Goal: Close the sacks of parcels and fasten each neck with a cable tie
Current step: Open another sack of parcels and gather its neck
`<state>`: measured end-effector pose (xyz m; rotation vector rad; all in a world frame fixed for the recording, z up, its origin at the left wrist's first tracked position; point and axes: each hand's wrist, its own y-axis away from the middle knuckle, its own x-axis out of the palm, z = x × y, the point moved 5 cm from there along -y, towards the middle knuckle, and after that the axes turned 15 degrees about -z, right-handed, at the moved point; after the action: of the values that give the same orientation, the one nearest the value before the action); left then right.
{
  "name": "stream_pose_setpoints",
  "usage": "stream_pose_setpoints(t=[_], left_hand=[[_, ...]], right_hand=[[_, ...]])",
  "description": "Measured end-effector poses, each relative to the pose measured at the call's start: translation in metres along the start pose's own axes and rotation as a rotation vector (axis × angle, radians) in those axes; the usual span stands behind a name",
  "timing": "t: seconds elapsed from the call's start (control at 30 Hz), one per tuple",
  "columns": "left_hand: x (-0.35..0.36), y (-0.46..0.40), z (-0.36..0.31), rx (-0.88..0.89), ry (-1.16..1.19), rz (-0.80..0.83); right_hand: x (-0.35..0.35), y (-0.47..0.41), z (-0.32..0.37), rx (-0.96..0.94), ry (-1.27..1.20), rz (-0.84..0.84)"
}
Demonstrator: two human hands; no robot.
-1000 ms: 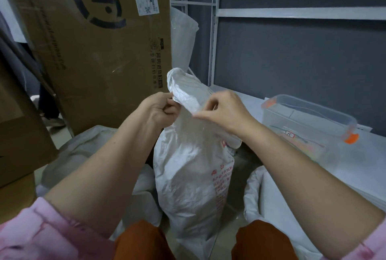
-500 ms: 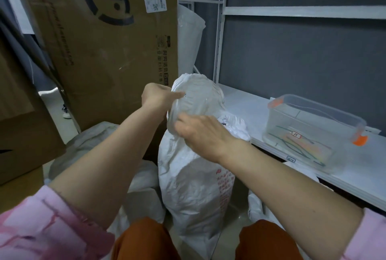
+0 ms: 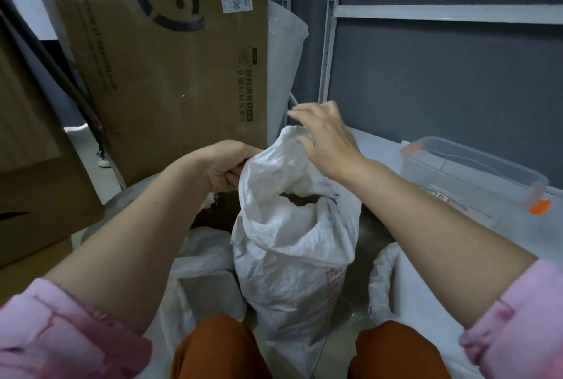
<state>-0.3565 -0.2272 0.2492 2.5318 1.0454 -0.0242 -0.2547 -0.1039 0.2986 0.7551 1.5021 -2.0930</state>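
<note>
A white woven sack (image 3: 292, 263) with red print stands upright between my knees. Its mouth gapes open and something brown shows inside. My left hand (image 3: 225, 165) grips the left edge of the sack's top. My right hand (image 3: 326, 138) hovers over the far rim with fingers spread and loosely bent, its fingertips at the bunched fabric. Coloured cable ties lie inside a clear plastic box (image 3: 475, 177) with orange clips on the white shelf (image 3: 380, 147) to the right. Neither hand holds a tie.
A large cardboard box (image 3: 170, 52) leans behind the sack and another carton (image 3: 36, 171) stands at left. More white sacks (image 3: 207, 266) lie on the floor on both sides. Grey shelving uprights (image 3: 330, 28) rise at the back.
The bunched neck of the sack has come loose and its mouth now gapes. My right hand lifted from the front of the neck to the far rim. My left hand keeps its grip.
</note>
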Motion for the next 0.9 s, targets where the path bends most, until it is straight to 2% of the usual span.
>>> stream_pose_setpoints(t=[0.1,0.2,0.23,0.3,0.33,0.37,0.43,0.5,0.57,0.7,0.8,0.9], left_hand=[[-0.013,0.005,0.005,0.012,-0.062,-0.001],[-0.031,0.004,0.011,0.012,-0.124,-0.115],[-0.039,0.002,0.011,0.042,-0.204,-0.22],[-0.054,0.002,0.004,0.165,-0.373,-0.53],[-0.055,0.005,-0.003,0.262,-0.375,-0.661],[-0.051,0.009,-0.011,0.363,-0.326,-0.711],[-0.028,0.02,-0.026,0.534,-0.275,-0.621],[-0.007,0.029,-0.033,0.618,-0.425,-0.512],[0.0,0.03,-0.034,0.652,-0.541,-0.451],[0.007,0.029,-0.031,0.662,-0.625,-0.398],[-0.003,0.024,-0.025,0.479,-0.467,-0.424],[-0.02,0.015,-0.01,0.194,-0.158,-0.292]], right_hand=[[0.016,-0.007,-0.003,0.017,-0.064,0.096],[0.023,-0.009,-0.003,0.162,-0.262,0.186],[0.022,-0.008,-0.002,0.224,-0.347,0.22],[0.021,-0.006,-0.001,0.337,-0.434,0.298],[0.021,-0.006,-0.001,0.372,-0.442,0.335],[0.021,-0.006,0.0,0.388,-0.439,0.374],[0.022,-0.008,0.006,0.389,-0.401,0.451],[0.023,-0.011,0.01,0.384,-0.358,0.505],[0.022,-0.014,0.01,0.38,-0.325,0.531],[0.023,-0.012,0.003,0.416,-0.318,0.565],[0.019,-0.014,0.002,0.377,-0.347,0.444],[0.012,-0.014,0.002,0.257,-0.387,0.346]])
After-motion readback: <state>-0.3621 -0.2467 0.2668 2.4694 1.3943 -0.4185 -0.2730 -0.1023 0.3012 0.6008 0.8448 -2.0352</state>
